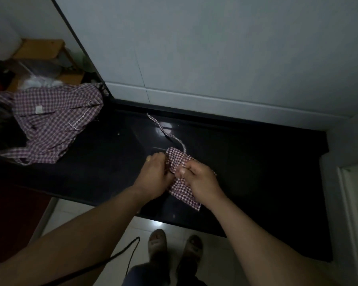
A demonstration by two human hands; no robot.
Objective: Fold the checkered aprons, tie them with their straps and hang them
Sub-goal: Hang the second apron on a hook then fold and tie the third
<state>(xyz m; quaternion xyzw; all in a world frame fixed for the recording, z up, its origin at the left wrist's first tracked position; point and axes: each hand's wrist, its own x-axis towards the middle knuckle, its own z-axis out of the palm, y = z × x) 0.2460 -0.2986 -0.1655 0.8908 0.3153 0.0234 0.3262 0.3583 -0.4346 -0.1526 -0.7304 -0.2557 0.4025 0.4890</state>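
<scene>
The folded apron (185,196) lies on the black counter (256,172), close to its front edge, and both hands are on it. The left hand (155,172) has its fingers curled at the left side of the bundle and seems to grip the cloth there, though the fingertips are hidden. The right hand (198,178) pinches a fold on top between the thumb and the bent fingers. One strap (163,129) runs loose from the far corner of the bundle across the counter toward the wall.

I judge this cloth thin, light and very soft, so the folds will open as soon as nobody presses them. It is better to keep one hand on the middle of the bundle and take the strap near its root, not at the free end. The shiny counter may let the bundle slide.

A second checkered apron (54,118) lies unfolded in a heap at the left end of the counter, well apart
</scene>
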